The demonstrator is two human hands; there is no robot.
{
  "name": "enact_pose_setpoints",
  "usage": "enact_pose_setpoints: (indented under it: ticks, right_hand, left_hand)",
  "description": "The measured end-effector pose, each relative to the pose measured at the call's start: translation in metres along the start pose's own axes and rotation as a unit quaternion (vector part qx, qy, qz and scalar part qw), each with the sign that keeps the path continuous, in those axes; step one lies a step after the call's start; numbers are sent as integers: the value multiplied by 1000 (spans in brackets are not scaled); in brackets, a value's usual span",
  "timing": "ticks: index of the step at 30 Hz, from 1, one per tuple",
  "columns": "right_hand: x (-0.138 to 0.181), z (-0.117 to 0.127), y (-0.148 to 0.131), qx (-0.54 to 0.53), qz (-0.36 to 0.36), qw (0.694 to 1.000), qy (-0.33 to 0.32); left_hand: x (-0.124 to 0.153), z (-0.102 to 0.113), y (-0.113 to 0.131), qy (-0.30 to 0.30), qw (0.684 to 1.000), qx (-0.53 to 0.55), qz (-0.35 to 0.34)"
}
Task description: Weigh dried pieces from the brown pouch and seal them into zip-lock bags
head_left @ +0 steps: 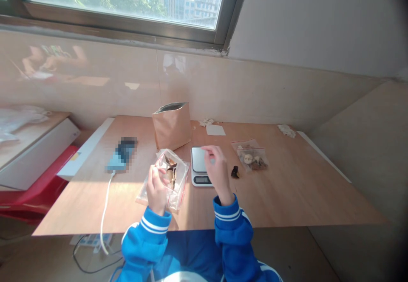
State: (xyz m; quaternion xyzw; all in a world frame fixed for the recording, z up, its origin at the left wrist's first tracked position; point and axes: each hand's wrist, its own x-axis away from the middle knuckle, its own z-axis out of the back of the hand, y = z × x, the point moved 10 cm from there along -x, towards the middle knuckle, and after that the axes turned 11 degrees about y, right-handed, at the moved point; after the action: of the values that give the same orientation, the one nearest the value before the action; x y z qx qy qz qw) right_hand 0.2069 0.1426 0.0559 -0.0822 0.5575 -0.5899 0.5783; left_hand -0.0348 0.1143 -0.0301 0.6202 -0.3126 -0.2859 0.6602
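Observation:
My left hand (156, 188) is closed on the near left side of a clear zip bag (181, 184) that lies on the table. Dark brown dried pieces (171, 171) show in the bag. Over a small digital kitchen scale (198, 161) hovers my right hand (218, 167), fingers bent and thumb near the index fingertip in a pinch. Whatever is between those fingertips, if anything, is too small to make out. The hand hides part of the scale's right side. One black dried piece (235, 172) lies on the table right of the scale.
Behind the bag stands an open brown paper pouch (172, 127). Small zip bags with pale dried pieces (253, 159) lie at the right. A phone (123, 154) with a white cable (105, 210) is at the left. White paper (216, 130) and crumpled tissue (287, 131) lie along the back.

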Motion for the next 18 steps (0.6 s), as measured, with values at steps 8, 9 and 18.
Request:
enact_pose_setpoints:
  ticks: [8,9,18]
  right_hand:
    - [-3,-26,118,210,36,974,-79]
    - [-2,-26,122,208,28,975,-72]
    - [4,-9,34,-120,-77,988,-50]
  left_hand:
    - [15,-1,15,-5,993,112,35]
    - [16,-3,16,-18,994,105,37]
    - [9,-16,-1,-63,997,-30,26]
